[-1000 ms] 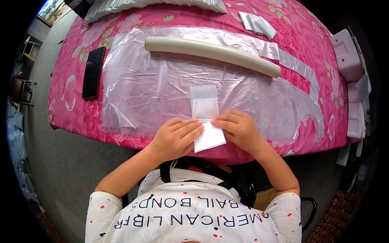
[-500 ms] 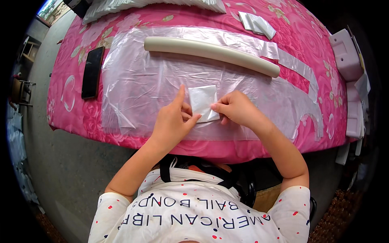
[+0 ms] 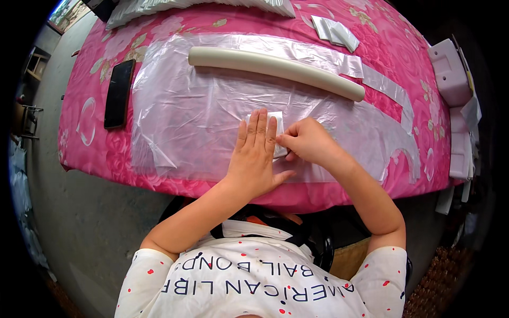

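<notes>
A small square of folded white plastic film (image 3: 278,117) lies on a large clear plastic sheet (image 3: 177,114), near the table's front edge. My left hand (image 3: 253,159) rests flat over most of it, fingers stretched out and thumb spread to the right. At the square's right edge, my right hand (image 3: 310,140) is closed in a pinch on the film; its fingertips are partly hidden. Beyond both hands, a long cream-coloured tube (image 3: 275,69) lies across the sheet.
A black phone (image 3: 119,94) lies left of the sheet on the pink flowered tablecloth (image 3: 159,183). Several folded white pieces (image 3: 335,33) lie at the back right, and a long white stack (image 3: 196,6) at the far edge. Pale foam boxes (image 3: 449,71) stand at the right.
My left hand has moved from the square's left edge onto its top and flattened out, covering most of it. My right hand stays pinched at the right edge.
</notes>
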`<control>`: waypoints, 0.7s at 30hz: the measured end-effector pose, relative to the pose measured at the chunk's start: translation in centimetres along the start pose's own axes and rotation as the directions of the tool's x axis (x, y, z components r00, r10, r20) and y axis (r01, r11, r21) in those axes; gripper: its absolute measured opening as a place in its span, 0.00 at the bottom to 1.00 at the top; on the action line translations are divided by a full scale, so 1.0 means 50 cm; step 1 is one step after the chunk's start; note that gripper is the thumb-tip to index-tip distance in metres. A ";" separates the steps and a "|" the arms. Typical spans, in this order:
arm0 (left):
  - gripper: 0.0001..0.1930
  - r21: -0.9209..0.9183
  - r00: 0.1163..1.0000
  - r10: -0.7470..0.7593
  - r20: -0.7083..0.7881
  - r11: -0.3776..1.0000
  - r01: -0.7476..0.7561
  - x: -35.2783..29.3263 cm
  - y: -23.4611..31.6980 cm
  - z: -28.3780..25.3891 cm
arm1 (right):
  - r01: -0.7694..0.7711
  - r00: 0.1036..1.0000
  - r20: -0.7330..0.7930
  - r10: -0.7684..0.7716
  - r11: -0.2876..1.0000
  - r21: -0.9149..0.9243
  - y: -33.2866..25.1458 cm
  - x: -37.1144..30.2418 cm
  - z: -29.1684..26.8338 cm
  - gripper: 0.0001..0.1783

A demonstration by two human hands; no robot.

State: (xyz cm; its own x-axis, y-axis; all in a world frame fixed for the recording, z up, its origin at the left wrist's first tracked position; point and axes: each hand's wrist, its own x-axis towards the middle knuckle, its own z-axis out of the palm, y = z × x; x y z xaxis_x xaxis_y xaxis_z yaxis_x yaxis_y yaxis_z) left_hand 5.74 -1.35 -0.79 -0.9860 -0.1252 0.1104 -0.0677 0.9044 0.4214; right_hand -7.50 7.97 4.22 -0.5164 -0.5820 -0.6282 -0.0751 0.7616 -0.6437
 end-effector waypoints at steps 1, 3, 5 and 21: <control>0.57 0.001 1.000 0.005 0.000 1.000 -0.005 0.001 -0.001 0.002 | 0.007 1.000 -0.015 -0.007 1.000 0.000 0.001 0.000 0.001 0.16; 0.59 0.004 1.000 0.014 0.001 1.000 -0.014 0.003 -0.001 0.003 | 0.028 0.999 -0.036 -0.029 1.000 -0.007 0.006 -0.001 0.005 0.15; 0.59 0.013 1.000 0.008 0.020 1.000 -0.009 0.001 0.000 0.004 | 0.058 0.997 -0.053 -0.059 0.998 -0.025 0.014 -0.007 0.008 0.13; 0.36 -0.615 0.992 0.083 -0.093 0.779 -0.123 -0.155 -0.050 -0.097 | 0.546 0.573 -0.122 -0.810 0.489 -0.680 -0.009 -0.036 0.051 0.21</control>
State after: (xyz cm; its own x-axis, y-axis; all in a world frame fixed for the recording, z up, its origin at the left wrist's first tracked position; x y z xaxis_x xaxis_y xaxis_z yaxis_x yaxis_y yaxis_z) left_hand 14.31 -4.63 1.69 -0.9698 -0.0867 0.2281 0.1622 0.4693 0.8680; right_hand -4.34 7.94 4.53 -0.3394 -0.9158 0.2149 -0.8991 0.2486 -0.3604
